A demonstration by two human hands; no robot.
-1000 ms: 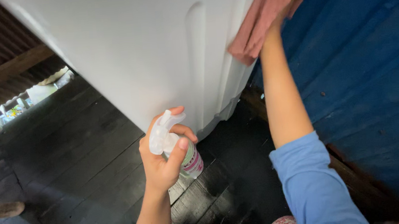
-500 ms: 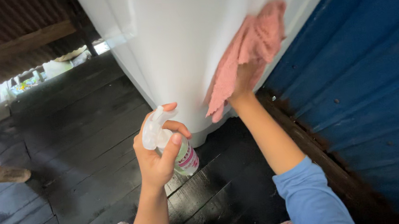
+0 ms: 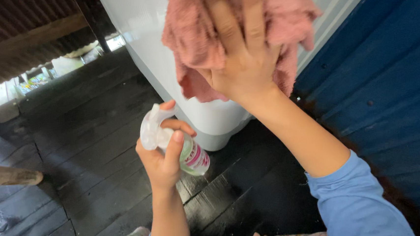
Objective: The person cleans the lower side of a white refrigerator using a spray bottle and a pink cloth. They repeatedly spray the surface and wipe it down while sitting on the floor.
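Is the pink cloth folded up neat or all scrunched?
Scrunched. The pink cloth bunches in loose, uneven folds under the right hand, pressed against the white appliance, with ragged edges hanging down.

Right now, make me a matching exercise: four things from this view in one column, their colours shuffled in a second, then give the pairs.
Things:
1. cloth
2. appliance
3. wall
4. floor

Colours:
A. blue
B. dark, near black
C. pink
D. white

Pairs: 1-C, 2-D, 3-A, 4-B
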